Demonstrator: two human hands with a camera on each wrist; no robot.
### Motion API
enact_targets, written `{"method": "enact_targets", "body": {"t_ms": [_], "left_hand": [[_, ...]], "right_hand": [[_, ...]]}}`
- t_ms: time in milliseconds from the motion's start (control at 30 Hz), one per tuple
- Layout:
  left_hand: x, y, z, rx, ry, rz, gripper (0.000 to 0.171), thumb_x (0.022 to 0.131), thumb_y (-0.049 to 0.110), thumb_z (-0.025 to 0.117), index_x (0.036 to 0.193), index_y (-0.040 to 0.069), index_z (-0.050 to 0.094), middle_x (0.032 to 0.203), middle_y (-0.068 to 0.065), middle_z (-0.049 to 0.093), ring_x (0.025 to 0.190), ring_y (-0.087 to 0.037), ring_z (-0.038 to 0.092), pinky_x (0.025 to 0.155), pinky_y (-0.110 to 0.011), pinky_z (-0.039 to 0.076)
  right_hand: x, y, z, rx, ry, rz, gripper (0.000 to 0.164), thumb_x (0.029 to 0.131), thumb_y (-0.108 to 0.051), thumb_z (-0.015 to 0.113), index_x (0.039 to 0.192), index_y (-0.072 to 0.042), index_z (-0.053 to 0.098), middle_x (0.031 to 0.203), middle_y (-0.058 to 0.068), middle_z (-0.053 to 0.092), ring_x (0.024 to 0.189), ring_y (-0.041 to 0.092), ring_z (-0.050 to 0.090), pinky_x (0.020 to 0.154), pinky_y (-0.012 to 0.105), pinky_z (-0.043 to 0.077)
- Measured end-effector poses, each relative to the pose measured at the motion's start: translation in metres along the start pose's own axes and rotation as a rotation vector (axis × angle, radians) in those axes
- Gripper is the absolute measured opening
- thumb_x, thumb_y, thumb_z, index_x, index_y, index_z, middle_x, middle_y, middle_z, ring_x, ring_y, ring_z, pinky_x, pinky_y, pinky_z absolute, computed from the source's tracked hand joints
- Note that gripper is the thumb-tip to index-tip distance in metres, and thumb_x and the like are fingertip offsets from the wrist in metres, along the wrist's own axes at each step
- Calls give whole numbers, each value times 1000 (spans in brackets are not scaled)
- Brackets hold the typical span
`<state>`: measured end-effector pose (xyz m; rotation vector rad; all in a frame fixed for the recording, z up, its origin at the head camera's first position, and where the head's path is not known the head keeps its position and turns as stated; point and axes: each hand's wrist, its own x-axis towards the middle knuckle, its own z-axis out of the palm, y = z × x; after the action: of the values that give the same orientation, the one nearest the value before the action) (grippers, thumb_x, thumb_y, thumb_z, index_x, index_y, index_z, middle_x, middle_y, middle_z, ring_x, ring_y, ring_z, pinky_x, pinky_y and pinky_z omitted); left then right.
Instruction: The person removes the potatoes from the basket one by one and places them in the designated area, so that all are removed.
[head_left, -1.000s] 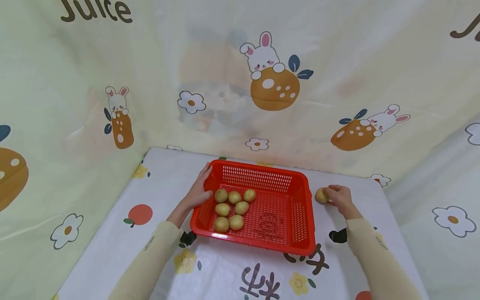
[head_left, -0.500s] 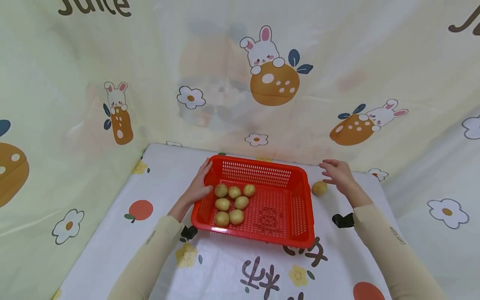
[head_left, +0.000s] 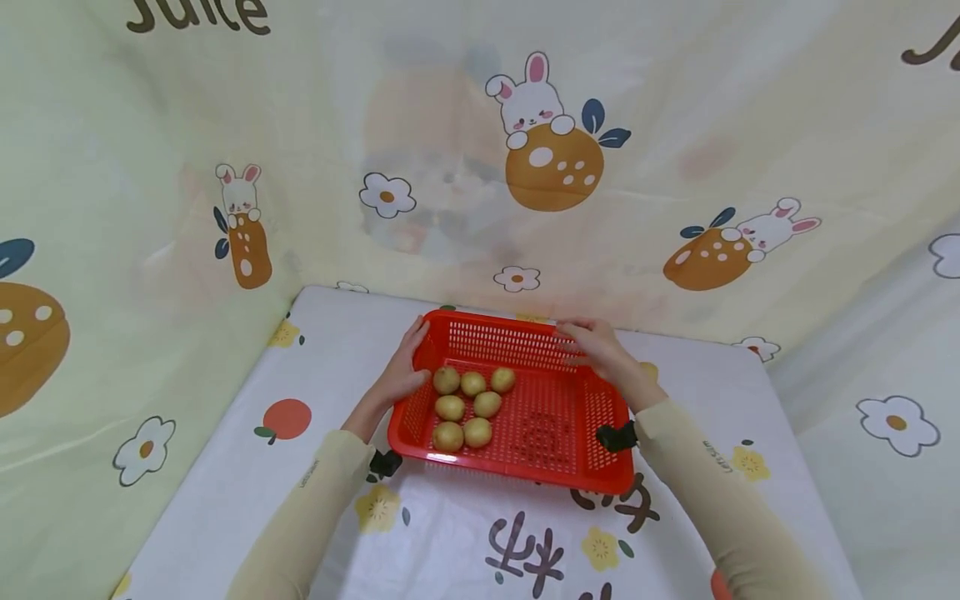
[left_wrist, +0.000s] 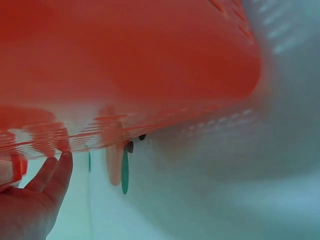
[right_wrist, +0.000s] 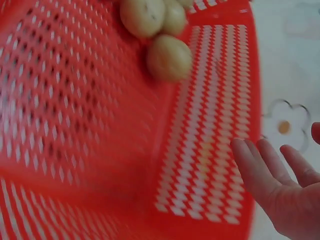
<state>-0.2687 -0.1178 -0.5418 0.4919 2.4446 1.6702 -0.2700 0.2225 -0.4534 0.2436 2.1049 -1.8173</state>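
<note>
A red perforated plastic basket (head_left: 525, 475) stands on the table with several potatoes (head_left: 477, 432) in its left half. My left hand (head_left: 402, 367) holds the basket's left side, thumb over the rim and fingers outside. In the left wrist view, two fingers (left_wrist: 62, 175) reach up to the outer wall. My right hand (head_left: 600, 350) is over the basket's back right part, fingers spread and holding nothing. The right wrist view shows its fingers (right_wrist: 255, 172) near the perforated wall. One more potato (head_left: 649, 369) lies outside on the right, partly hidden behind my right wrist.
A white printed cloth (head_left: 330, 333) covers the table. Pale curtains (head_left: 420, 125) with printed rabbits and flowers rise behind it and along both sides. The basket's back rim is close to the back curtain.
My right hand was at the potato outside the basket, then lifted off it and moved left over the basket. That potato lies on the table. My left hand has stayed on the basket.
</note>
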Motion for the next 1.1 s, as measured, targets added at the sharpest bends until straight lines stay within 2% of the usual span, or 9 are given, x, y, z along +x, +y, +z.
{"method": "enact_targets", "body": {"t_ms": [100, 233, 400, 533, 733, 933, 1100], "left_hand": [[0, 1, 0, -15, -1, -2, 90, 75, -8, 53, 158, 5, 18, 166, -5, 1, 150, -29, 5, 111, -53, 30], [-1, 1, 1, -13, 2, 5, 90, 75, -8, 54, 157, 4, 18, 166, -6, 1, 150, -29, 6, 111, -52, 30], [0, 2, 1, -6, 7, 13, 90, 75, -7, 53, 157, 4, 19, 166, -8, 2, 150, -29, 6, 111, -53, 31], [-1, 4, 1, -15, 4, -3, 91, 75, -8, 53, 157, 5, 18, 166, -4, 1, 150, -28, 6, 111, -52, 32], [-3, 3, 1, -19, 4, 6, 90, 74, -7, 52, 157, 2, 19, 166, -8, 2, 150, -31, 6, 111, -54, 30], [-1, 1, 2, -5, 6, -9, 90, 75, -8, 54, 157, 5, 19, 166, -4, 3, 150, -28, 7, 111, -51, 32], [0, -1, 1, -7, 10, 19, 90, 74, -8, 53, 157, 3, 19, 166, -6, 2, 150, -27, 6, 112, -51, 30]], "right_hand": [[11, 12, 16, 16, -11, 34, 48, 104, -19, 46, 143, 8, 42, 145, 29, 43, 132, 45, 43, 103, 56, 41], [22, 27, 33, -47, 19, 66, 46, 102, -19, 50, 139, 9, 46, 143, 27, 45, 129, 45, 46, 98, 56, 44], [33, 43, 45, -93, 60, 104, 43, 101, -19, 53, 134, 8, 51, 138, 26, 48, 124, 46, 50, 94, 56, 48], [37, 54, 55, -102, 58, 130, 39, 100, -18, 54, 129, 8, 56, 132, 26, 52, 120, 45, 54, 92, 55, 50], [39, 65, 70, -112, 41, 99, 39, 97, -14, 57, 129, 8, 57, 125, 25, 59, 112, 40, 60, 89, 55, 52], [41, 65, 83, -133, 40, 71, 44, 90, -10, 66, 129, 8, 58, 113, 22, 63, 89, 27, 66, 84, 53, 54], [41, 63, 91, -216, -2, 2, 46, 87, -5, 70, 129, 11, 58, 123, 28, 56, 97, 33, 65, 80, 50, 56]]}}
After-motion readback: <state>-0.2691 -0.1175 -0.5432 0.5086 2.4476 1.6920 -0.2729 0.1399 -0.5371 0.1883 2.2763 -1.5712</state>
